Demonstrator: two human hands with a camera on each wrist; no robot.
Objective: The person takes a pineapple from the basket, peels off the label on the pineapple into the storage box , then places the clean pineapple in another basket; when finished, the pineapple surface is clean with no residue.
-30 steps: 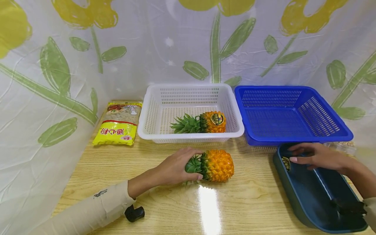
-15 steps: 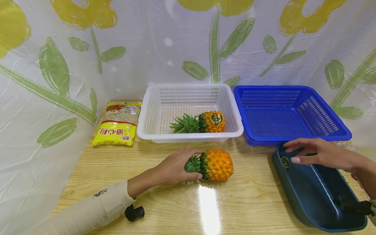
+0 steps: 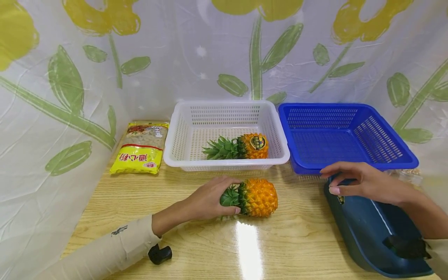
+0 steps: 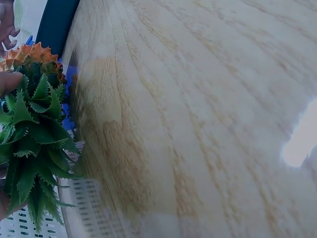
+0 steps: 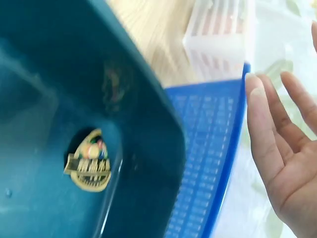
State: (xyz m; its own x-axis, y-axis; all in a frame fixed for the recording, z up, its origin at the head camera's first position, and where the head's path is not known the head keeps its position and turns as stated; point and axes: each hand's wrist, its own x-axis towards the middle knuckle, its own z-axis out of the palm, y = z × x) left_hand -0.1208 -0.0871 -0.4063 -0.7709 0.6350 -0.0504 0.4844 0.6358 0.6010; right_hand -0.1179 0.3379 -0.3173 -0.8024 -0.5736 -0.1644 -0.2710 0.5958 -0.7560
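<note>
My left hand (image 3: 211, 198) grips a pineapple (image 3: 260, 197) by its leafy green crown; the fruit lies on its side on the table. In the left wrist view the spiky crown (image 4: 37, 139) is close up, with a thumb at its upper left. Over the far end of a dark teal basin (image 3: 353, 233), my right hand (image 3: 367, 182) hovers with loosely bent fingers and nothing in them. A black-and-gold label (image 5: 91, 163) shows inside that basin in the right wrist view. Another pineapple (image 3: 257, 149), bearing a similar label, lies in the white basket (image 3: 227, 161).
A blue slotted basket (image 3: 308, 166) stands right of the white one, just behind the basin. Left of the white basket lies a yellow bag of pasta (image 3: 140, 149). Part of a clear container (image 3: 409, 177) shows at the right. Flowered cloth (image 3: 168, 58) hangs behind.
My right hand has risen out of the basin and shifted left towards its far rim. The left hand and the pineapple it holds have stayed put.
</note>
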